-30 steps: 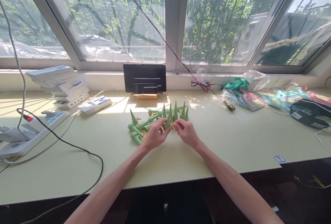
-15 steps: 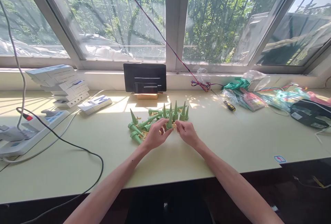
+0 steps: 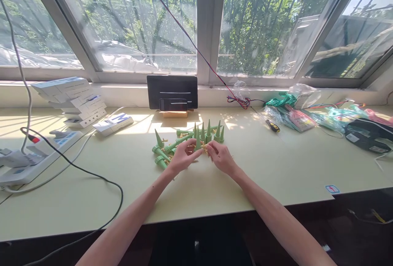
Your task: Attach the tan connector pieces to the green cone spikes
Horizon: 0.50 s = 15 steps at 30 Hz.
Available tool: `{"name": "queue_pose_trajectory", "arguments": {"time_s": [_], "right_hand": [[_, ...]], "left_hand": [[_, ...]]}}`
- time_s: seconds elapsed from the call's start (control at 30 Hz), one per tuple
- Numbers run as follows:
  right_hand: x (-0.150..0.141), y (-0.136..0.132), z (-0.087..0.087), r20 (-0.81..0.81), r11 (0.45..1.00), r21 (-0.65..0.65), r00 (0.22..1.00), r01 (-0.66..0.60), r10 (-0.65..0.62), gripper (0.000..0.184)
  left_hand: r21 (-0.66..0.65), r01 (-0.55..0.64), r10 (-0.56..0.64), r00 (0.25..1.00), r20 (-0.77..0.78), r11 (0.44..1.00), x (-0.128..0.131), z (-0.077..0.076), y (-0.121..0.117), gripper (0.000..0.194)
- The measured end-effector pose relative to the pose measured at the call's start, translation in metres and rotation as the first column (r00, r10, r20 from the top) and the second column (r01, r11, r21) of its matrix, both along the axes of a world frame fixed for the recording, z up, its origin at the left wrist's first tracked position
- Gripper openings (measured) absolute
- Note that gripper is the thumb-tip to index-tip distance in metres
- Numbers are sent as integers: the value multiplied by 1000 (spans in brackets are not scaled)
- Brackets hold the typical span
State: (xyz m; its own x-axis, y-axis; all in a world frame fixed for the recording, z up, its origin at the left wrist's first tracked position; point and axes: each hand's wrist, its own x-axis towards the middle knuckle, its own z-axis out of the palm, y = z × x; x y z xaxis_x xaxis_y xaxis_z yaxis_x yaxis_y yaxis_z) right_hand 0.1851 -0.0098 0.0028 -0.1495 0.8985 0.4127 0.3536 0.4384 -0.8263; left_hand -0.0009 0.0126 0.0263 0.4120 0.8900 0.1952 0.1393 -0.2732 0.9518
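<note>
My left hand [image 3: 183, 156] is closed around the base of a green watering spike [image 3: 198, 142], which points up. My right hand [image 3: 221, 157] pinches a small yellow valve piece [image 3: 204, 147] at the right side of that spike's base. Whether the piece is fixed to the spike I cannot tell. Just behind my hands several other green spikes [image 3: 209, 131] stand upright. More green spikes [image 3: 160, 161] lie on their sides to the left of my left hand, with small yellow parts among them. One spike [image 3: 158, 138] stands upright behind these.
A tablet [image 3: 172, 91] and a phone [image 3: 173, 105] lean on a stand at the back of the table [image 3: 276, 167]. White boxes [image 3: 76, 102] and a power strip [image 3: 46, 155] are at left. A screwdriver [image 3: 272, 125], plastic bags [image 3: 299, 116] and a black pouch [image 3: 368, 135] lie at right.
My left hand has shifted slightly left with the green spike. The yellow valve piece by my right fingertips shows more clearly now.
</note>
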Motion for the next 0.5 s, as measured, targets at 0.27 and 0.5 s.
{"name": "queue_pose_trajectory", "arguments": {"time_s": [0.27,0.5], "right_hand": [[0,-2,1,25,998,26,998,-54,54,36],[-2,-3,3,30,999,22,999,-31,30,45]], "left_hand": [[-60,42,-42,999,-3,997,-2,6,0,35],[-50,63,-64,997,-29,997,-1,3,2,40]]}}
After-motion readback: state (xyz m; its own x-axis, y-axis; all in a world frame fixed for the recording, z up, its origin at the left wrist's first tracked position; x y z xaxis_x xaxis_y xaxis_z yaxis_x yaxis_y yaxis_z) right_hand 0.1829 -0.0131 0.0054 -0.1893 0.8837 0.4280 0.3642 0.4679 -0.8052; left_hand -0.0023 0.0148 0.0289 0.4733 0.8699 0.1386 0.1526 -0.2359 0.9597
